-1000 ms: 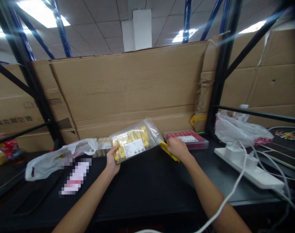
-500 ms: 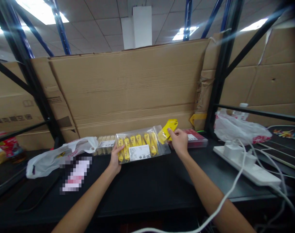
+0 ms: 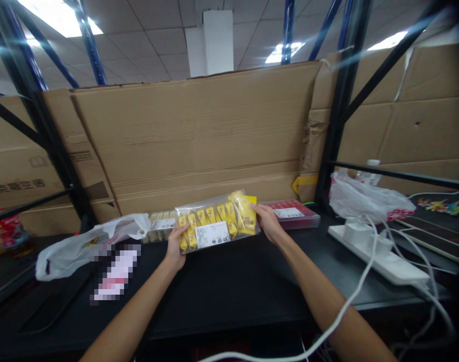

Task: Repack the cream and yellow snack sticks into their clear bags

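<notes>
Since half a second ago, the loose yellow packet that the right hand (image 3: 266, 222) held raised beside the clear bag (image 3: 217, 226) has come down to the bag's right end and now lies among or against the yellow packets (image 3: 214, 217) already inside; whether it is fully in cannot be told.

Clear bag: held just above the black table (image 3: 229, 286), tilted slightly up at its right end, white label (image 3: 212, 234) facing the camera.

Left hand (image 3: 175, 245): fingers closed on the bag's lower left corner, thumb on the front face.

Right hand: fingers curled about the bag's right end, pinching plastic and packet together there.

Left of the bag lies a second bag of tan items (image 3: 162, 227), then a white plastic sack (image 3: 89, 244). Right of the bag sits a red box (image 3: 295, 213), touching or nearly so.

Assessment: filling appears near complete. The opening at the right end looks unsealed, so closing it appears outstanding.
</notes>
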`<action>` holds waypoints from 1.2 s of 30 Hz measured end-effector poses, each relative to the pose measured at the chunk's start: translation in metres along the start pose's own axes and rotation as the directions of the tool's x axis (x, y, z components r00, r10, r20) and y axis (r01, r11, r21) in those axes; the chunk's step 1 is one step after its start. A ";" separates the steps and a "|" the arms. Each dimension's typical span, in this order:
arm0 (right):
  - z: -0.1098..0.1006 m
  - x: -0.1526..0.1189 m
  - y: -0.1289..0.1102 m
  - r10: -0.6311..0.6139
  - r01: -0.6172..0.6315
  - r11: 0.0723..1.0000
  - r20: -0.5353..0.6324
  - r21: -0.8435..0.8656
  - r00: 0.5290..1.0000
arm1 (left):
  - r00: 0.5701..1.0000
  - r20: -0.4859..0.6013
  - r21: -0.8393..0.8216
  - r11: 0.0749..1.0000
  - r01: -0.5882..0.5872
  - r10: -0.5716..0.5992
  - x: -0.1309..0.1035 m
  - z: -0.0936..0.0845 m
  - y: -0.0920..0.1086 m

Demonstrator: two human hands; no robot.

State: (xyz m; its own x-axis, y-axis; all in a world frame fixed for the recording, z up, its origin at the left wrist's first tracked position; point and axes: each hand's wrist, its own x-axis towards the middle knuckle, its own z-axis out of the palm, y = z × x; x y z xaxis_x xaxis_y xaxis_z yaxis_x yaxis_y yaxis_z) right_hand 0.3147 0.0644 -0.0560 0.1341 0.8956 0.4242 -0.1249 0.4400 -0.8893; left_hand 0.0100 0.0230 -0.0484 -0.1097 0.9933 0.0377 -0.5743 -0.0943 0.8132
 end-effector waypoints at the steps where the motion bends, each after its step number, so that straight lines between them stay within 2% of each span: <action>1: 0.000 0.000 -0.001 0.008 -0.008 1.000 0.014 0.027 1.000 | 1.000 -0.002 -0.001 1.000 0.004 -0.004 0.000 0.000 0.001; 8: -0.002 -0.007 -0.012 0.030 -0.034 0.996 0.043 0.078 0.999 | 1.000 -0.001 -0.022 0.999 0.023 -0.023 0.001 -0.002 0.003; 15: 0.000 -0.008 -0.013 -0.080 0.079 0.997 -0.142 -0.014 0.987 | 0.999 0.011 -0.030 0.999 0.040 -0.040 -0.001 0.001 0.002; 18: 0.003 -0.008 -0.012 -0.127 0.120 0.991 -0.148 -0.053 0.981 | 0.998 -0.002 -0.029 0.998 0.055 -0.055 -0.001 0.001 0.000; 22: 0.007 -0.009 -0.008 -0.107 0.102 0.994 -0.123 -0.048 0.987 | 0.994 -0.026 -0.027 0.994 0.107 -0.108 0.001 -0.001 -0.002; 27: 0.005 -0.004 -0.007 -0.117 0.106 0.992 -0.212 -0.061 0.970 | 0.992 -0.032 -0.064 0.990 0.123 -0.125 0.001 0.002 0.001; 30: -0.001 0.000 -0.010 -0.152 0.114 0.982 -0.277 -0.148 0.949 | 0.992 -0.034 -0.097 0.988 0.117 -0.121 0.001 0.003 0.003; 33: -0.011 0.000 -0.015 -0.206 0.095 0.943 -0.334 -0.321 0.920 | 0.994 -0.034 -0.133 0.986 0.103 -0.109 0.000 0.001 0.004; 36: -0.017 -0.004 -0.014 -0.240 0.060 0.842 -0.272 -0.536 0.932 | 0.996 -0.026 -0.167 0.983 0.076 -0.082 0.001 -0.001 0.005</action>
State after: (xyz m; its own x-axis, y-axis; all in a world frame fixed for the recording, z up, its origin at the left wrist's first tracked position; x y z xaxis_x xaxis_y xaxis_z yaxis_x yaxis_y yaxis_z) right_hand 0.3325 0.0540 -0.0483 0.4227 0.7111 0.5618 0.4300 0.3884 -0.8150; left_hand 0.0063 0.0236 -0.0449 -0.0830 0.9956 -0.0438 -0.7087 -0.0281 0.7050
